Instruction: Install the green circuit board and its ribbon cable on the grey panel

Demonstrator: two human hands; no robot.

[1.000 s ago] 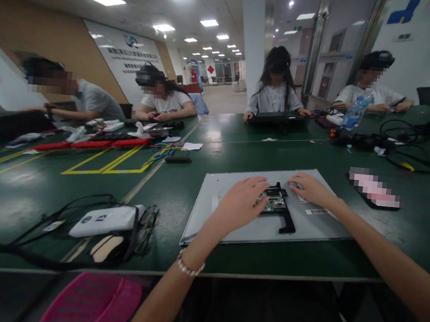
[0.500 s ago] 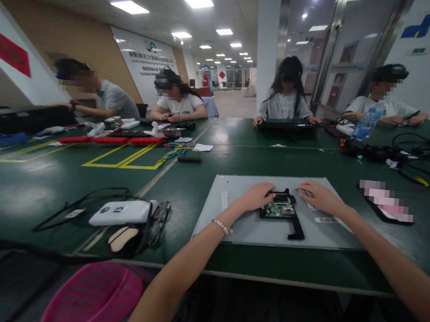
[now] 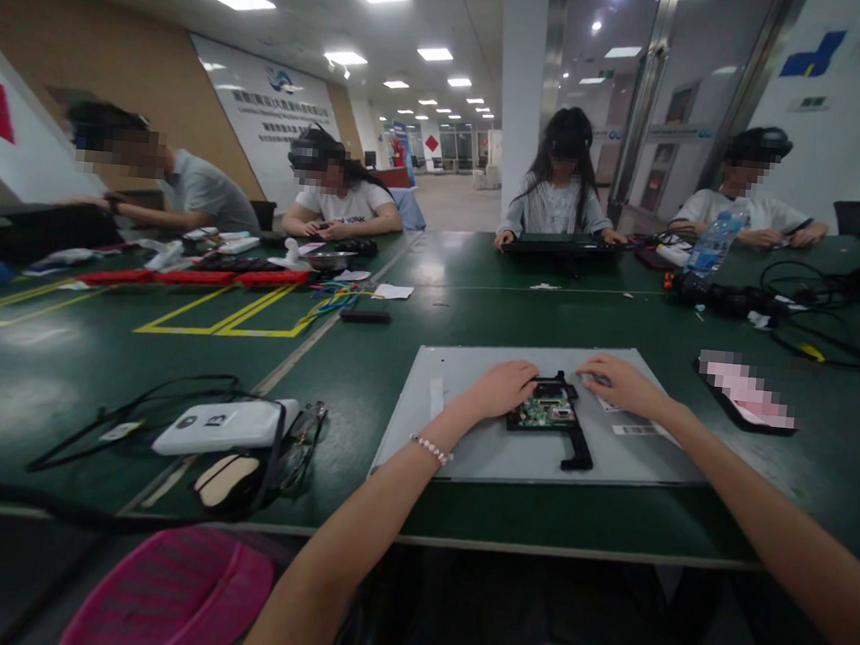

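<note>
White pack (image 3: 252, 417) — dark number, apparently 13. Wall sign (image 3: 279, 114) — Chinese characters and smaller Latin letters, too blurred to read. Grey panel (image 3: 494, 454) — barcode label (image 3: 632, 431), print too small.

The green table (image 3: 349, 386) carries a grey panel (image 3: 509, 455), white device (image 3: 229, 425) and plastic bottle (image 3: 712, 245).
</note>
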